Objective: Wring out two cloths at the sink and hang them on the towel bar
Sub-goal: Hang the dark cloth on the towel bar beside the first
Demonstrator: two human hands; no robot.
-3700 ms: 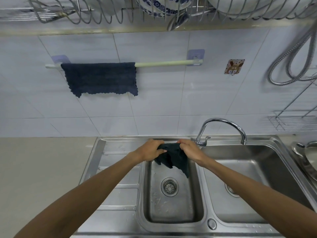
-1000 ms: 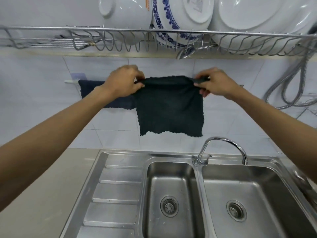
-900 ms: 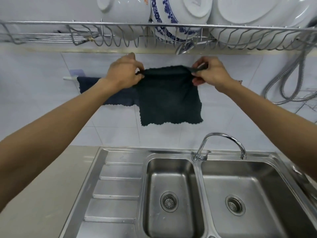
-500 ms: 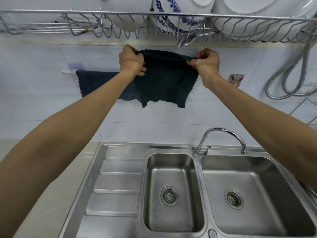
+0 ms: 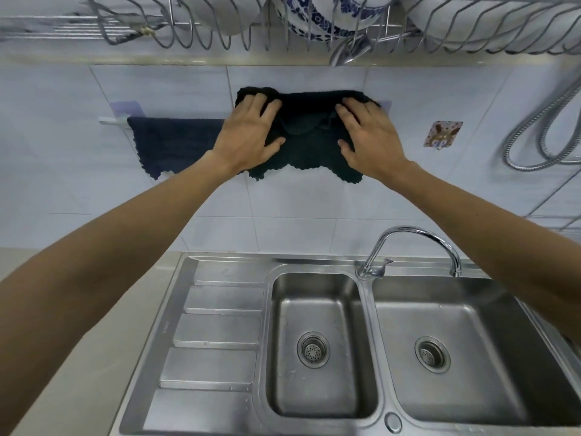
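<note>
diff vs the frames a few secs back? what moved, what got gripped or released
The second cloth went from over the sink up onto the towel bar. The left hand and right hand no longer pinch its corners; they lie flat on it. The first cloth stayed hanging at the bar's left.

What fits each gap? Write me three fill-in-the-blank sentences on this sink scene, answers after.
1. Both hands press the second cloth against the ____.
2. The first cloth hangs to the ____ of it.
3. The faucet spout points over the ____ basin.

Answers: towel bar; left; right
</note>
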